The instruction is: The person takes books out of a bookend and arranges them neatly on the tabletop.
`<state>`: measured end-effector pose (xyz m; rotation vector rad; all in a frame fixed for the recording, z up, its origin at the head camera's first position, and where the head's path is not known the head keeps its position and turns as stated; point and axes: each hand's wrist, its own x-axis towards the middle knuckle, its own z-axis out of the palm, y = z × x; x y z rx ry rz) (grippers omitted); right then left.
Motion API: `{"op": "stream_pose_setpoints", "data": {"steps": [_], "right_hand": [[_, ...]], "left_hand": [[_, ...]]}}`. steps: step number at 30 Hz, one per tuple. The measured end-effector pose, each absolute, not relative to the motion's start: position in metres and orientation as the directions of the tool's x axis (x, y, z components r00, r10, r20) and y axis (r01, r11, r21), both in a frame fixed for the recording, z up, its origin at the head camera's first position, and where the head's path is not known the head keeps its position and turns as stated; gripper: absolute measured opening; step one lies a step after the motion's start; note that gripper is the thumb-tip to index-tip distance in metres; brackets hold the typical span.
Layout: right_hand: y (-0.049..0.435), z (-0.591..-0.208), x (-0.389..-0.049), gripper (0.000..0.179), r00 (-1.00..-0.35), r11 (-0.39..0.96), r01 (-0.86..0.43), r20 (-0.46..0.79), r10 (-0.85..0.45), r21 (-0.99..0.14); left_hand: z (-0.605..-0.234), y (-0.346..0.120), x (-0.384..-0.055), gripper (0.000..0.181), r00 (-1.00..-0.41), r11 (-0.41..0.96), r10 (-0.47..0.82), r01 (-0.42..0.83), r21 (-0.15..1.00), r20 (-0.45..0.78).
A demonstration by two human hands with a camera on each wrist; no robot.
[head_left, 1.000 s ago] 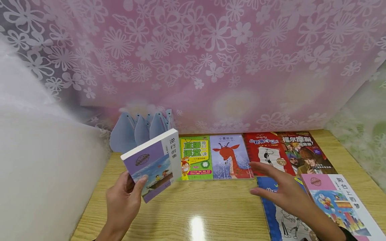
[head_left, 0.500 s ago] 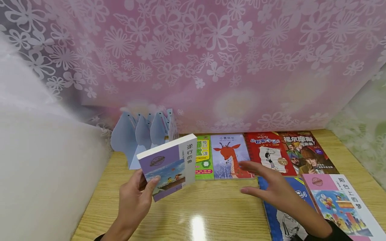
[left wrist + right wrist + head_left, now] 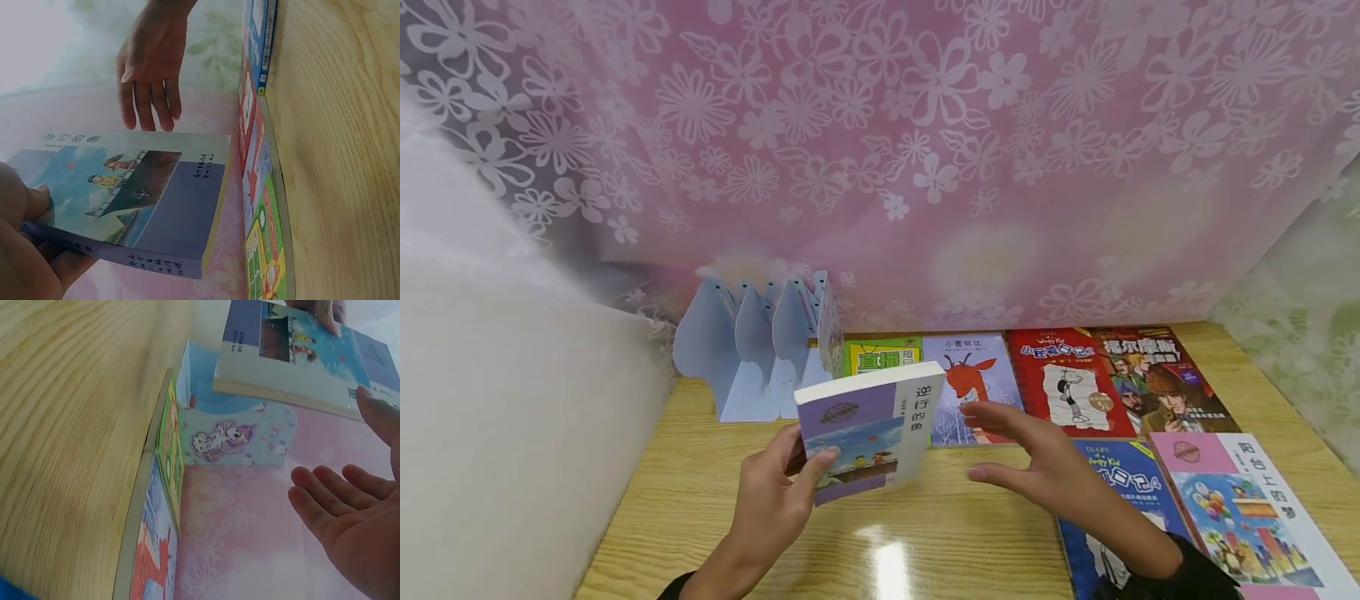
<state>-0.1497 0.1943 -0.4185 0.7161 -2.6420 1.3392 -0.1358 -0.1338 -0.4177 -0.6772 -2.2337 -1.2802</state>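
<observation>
My left hand (image 3: 778, 496) grips a purple and white paperback book (image 3: 865, 433) by its spine side, thumb on the front cover and fingers behind. The book is held up above the table, tilted, its cover picture of figures on a boat facing me. In the left wrist view the thumb (image 3: 36, 200) presses the cover near the spine. My right hand (image 3: 1037, 454) hovers just right of the book, fingers extended and thumb apart, holding nothing. In the right wrist view its palm (image 3: 356, 519) faces the book's free edge across a small gap.
A light blue desktop book rack (image 3: 752, 358) stands at the back left. Along the back lie a green book (image 3: 880, 350), a deer picture book (image 3: 973, 383), a red book (image 3: 1067, 383) and a detective book (image 3: 1165, 379). A blue book (image 3: 1131, 483) and a pink-white book (image 3: 1247, 508) lie front right.
My left hand has carried the purple book rightward, turning it more upright, and the rack shows more fully. My right hand has moved left toward the book.
</observation>
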Motion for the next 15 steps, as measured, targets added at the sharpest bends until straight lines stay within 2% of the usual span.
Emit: {"op": "stream_pose_setpoints", "data": {"steps": [7,15], "right_hand": [[0.181,-0.421,-0.153,0.061,-0.888,0.418,-0.418,0.265,-0.377,-0.806],[0.173,-0.425,-0.158,0.057,-0.88,0.308,-0.402,0.271,-0.39,-0.862]], "left_hand": [[-0.421,-0.123,-0.142,0.039,-0.778,0.391,0.226,0.624,0.676,0.587],[-0.428,-0.114,-0.148,0.029,-0.737,0.342,0.289,0.675,0.653,0.611]]}}
